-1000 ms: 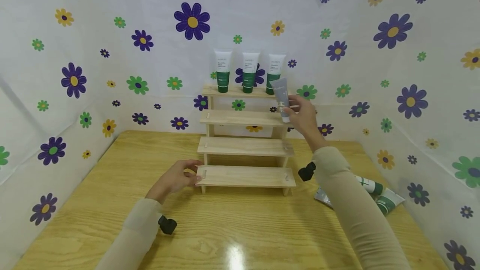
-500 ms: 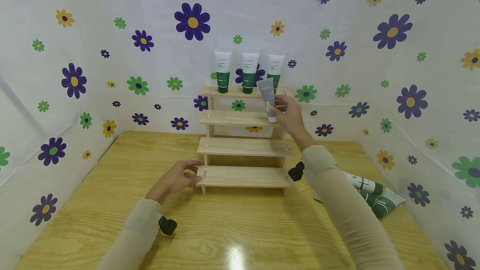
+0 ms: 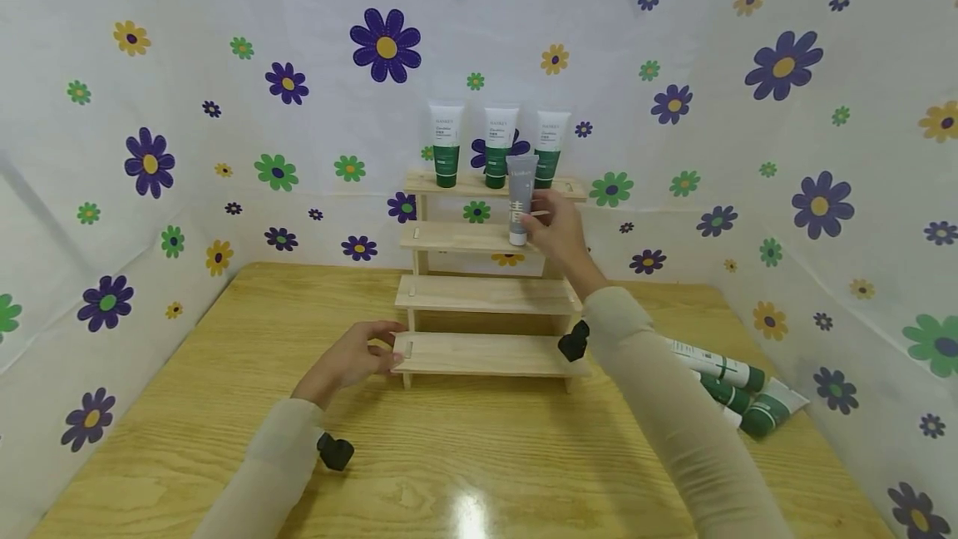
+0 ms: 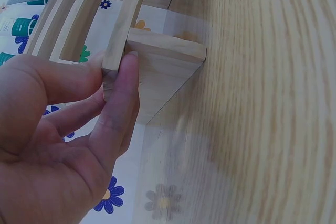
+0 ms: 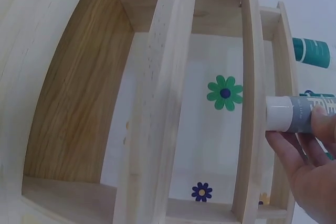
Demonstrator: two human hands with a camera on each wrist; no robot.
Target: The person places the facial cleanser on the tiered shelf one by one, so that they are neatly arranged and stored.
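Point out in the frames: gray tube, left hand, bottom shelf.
gray tube point(image 3: 520, 192): head view, on the gray body above the white cap.
left hand point(image 3: 351, 359): head view, on the hand between wrist and fingers.
bottom shelf point(image 3: 482, 354): head view, on the bare top of the board.

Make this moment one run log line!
right fingers: grip grey tube at second-highest shelf | left fingers: pinch lowest shelf | top shelf: three white-green tubes

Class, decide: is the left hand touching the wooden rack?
Touching: the left wrist view shows the left hand pinching the wooden rack by its lowest board's end between thumb and fingers.
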